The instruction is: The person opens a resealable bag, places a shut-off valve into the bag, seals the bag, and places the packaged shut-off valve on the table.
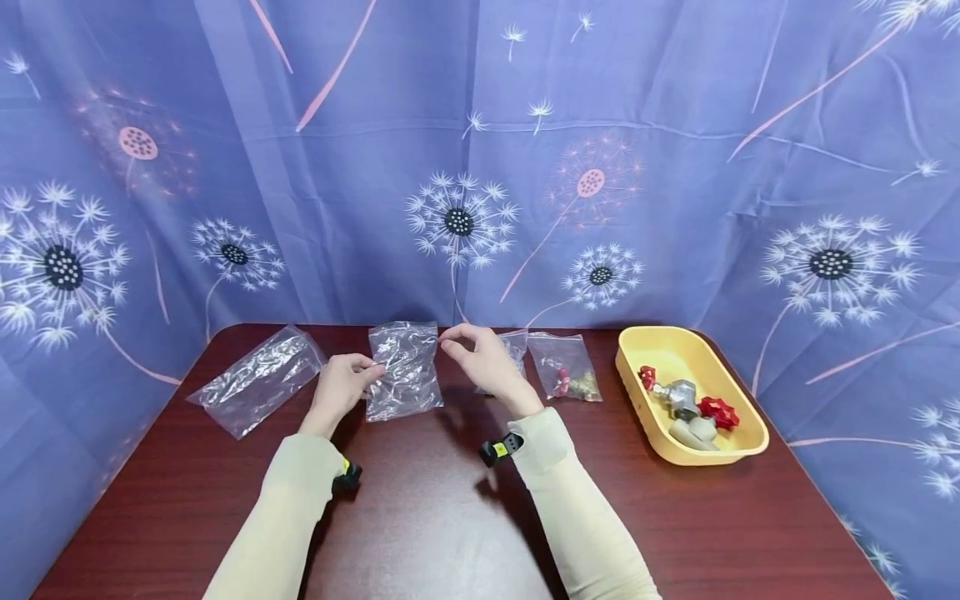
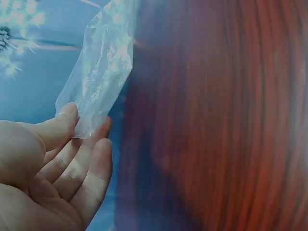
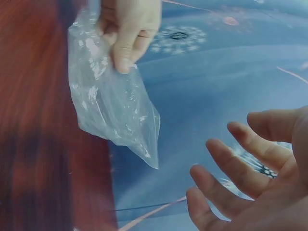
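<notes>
Sleeves (image 1: pixel 588 533) cross the lower frame. Left hand (image 1: pixel 345 387) pinches the bag (image 1: pixel 405 375) near frame centre; right hand (image 1: pixel 483 362), fingers spread, holds nothing. Gripped at one edge only, the limp bag could slip or fold.

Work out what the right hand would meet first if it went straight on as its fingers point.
Probably the clear plastic bag pinched by the left hand: the right hand points towards the bag's edge, though depth is unclear.
</notes>
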### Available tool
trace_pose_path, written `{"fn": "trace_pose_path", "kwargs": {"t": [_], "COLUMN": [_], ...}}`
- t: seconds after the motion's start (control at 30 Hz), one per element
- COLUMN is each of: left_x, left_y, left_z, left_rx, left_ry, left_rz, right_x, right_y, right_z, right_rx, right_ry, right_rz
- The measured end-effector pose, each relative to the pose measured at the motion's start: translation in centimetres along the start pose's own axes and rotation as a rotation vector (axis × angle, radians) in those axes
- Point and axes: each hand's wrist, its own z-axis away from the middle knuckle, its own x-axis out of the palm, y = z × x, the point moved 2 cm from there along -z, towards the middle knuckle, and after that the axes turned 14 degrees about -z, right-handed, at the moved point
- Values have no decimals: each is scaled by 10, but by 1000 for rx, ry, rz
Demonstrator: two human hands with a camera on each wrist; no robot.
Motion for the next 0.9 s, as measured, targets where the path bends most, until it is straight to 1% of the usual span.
{"fn": "trace_pose_path", "kwargs": {"t": [0.13,0.2,0.27,0.33,0.4,0.47,0.53,0.57,0.67,0.77,0.9], "left_x": [6,8,10,11,12,14,15,15,16,18,20], "left_y": [15,22,27,30,30,30,30,31,35,39,44], "left_z": [7,11,15,21,26,31,35,36,40,41,41], "left_rx": [30,66,121,182,236,287,323,340,380,404,422], "left_ry": [-3,-10,-19,-43,-58,-59,-48,-31,-11,-9,-16], "left_rz": [15,33,28,24,-3,-38,-63,-75,-61,-30,-24], "right_x": [-11,-17,-23,-29,-34,-39,-42,-43,-45,-46,-47], "right_y": [-5,-7,-8,-9,-8,-7,-5,-4,-1,1,4], "right_z": [2,4,6,10,12,16,20,21,24,25,26], "right_rx": [-27,-38,-53,-57,-60,-39,-5,17,105,163,199], "right_ry": [77,120,166,200,219,224,201,181,99,19,-77], "right_rz": [-80,-117,-142,-155,-166,-162,-158,-156,-167,-164,-161]}}
